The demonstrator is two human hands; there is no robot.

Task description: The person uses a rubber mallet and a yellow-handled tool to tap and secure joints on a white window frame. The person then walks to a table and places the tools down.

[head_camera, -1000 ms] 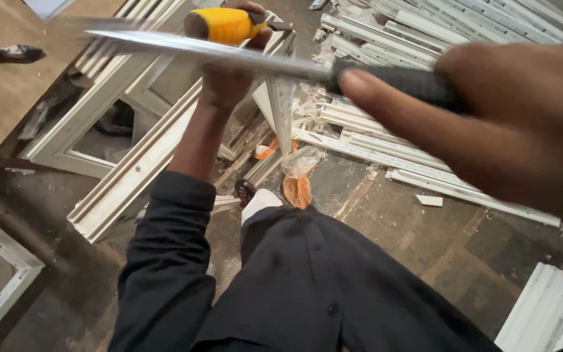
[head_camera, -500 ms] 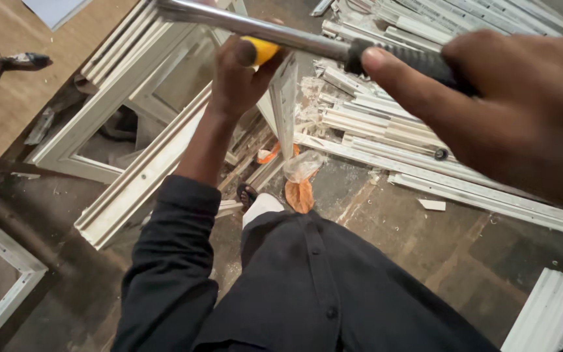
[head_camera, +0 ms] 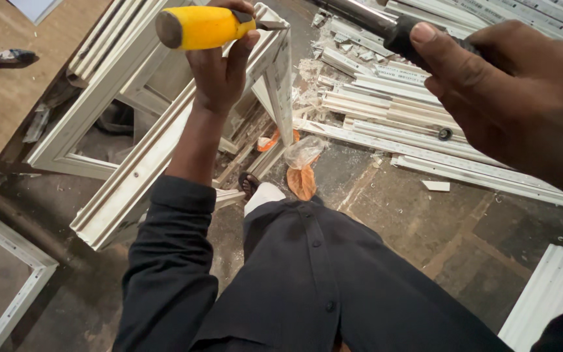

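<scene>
Head view: left hand [head_camera: 219, 72] grips smooth yellow-handled chisel [head_camera: 203, 27]; right hand [head_camera: 509, 98] grips black-handled steel hammer [head_camera: 386, 23].

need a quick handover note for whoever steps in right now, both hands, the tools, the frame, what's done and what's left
Left hand: fist closed round the yellow-handled chisel, metal tip set against the top corner of the white plastic window frame, which stands tilted over the dark floor.
Right hand: gripping the black rubber grip of a steel-shafted striking tool, raised close to the camera; its head is out of view.
Done: cannot tell; no clear cut or split shows at the corner.
Left: the frame corner is in one piece. White profile strips lie piled behind.
</scene>
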